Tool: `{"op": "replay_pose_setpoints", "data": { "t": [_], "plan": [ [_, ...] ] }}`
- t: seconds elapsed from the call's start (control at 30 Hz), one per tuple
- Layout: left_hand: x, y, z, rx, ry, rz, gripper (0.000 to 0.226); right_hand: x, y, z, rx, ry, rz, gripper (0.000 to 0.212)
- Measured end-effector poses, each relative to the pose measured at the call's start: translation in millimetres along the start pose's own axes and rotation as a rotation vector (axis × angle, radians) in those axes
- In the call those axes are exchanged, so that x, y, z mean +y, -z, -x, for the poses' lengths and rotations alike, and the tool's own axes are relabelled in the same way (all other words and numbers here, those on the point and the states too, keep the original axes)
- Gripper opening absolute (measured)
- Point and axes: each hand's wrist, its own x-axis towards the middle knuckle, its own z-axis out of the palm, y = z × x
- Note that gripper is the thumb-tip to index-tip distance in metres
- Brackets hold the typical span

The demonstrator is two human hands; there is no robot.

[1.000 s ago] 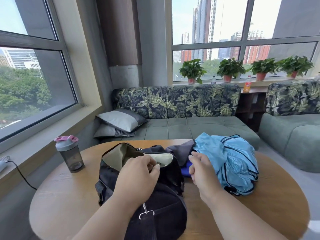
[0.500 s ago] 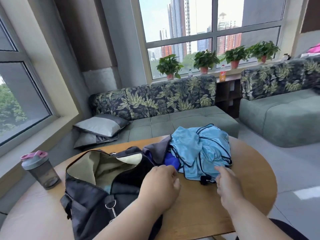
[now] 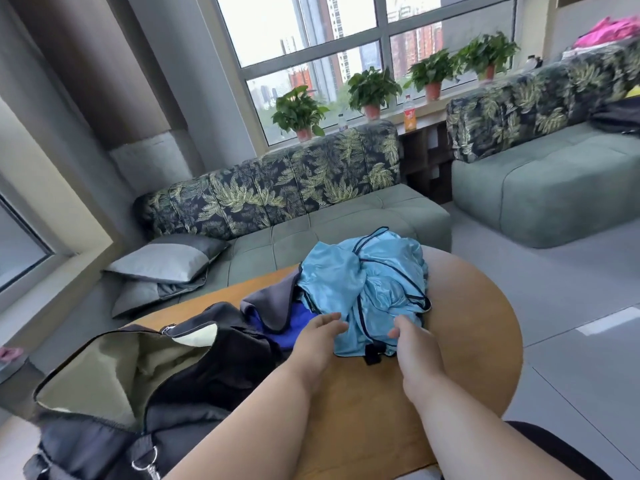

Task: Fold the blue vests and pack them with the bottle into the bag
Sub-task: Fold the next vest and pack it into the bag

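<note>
A crumpled pile of light blue vests (image 3: 367, 282) with dark trim lies on the round wooden table (image 3: 471, 327). My left hand (image 3: 317, 341) reaches to the pile's near left edge, fingers stretched out and touching the cloth. My right hand (image 3: 414, 344) is at the near right edge, fingers curled down onto the fabric beside a black strap end. The black bag (image 3: 221, 372) lies open at the left, showing its beige lining. Only the pink lid of the bottle (image 3: 8, 353) shows at the frame's left edge.
A grey cloth (image 3: 270, 299) and a dark blue cloth (image 3: 287, 323) lie between bag and vests. Beyond the table stand a leaf-print sofa (image 3: 277, 192) with two grey pillows (image 3: 162, 263), and a second sofa (image 3: 540, 188) at right. Grey floor lies to the right.
My left hand left the bag's opening, and both hands moved right and forward onto the blue vest pile. The view swung right, pushing the bottle to the frame's edge.
</note>
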Motion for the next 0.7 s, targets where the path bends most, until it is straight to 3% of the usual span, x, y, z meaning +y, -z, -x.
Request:
{"op": "replay_pose_setpoints", "data": {
  "t": [0.33, 0.53, 0.7],
  "plan": [
    [8, -6, -9, 0.077, -0.006, 0.200, 0.036, 20, -7, 6, 0.144, 0.206, 0.017, 0.044],
    [-8, 8, 18, 0.100, -0.004, 0.225, 0.029, 20, -5, 3, 0.072, 0.169, -0.007, 0.044],
    [-33, 20, 68, 0.177, -0.063, 0.171, 0.012, 31, -15, 3, -0.117, 0.107, 0.015, 0.051]
  ]
}}
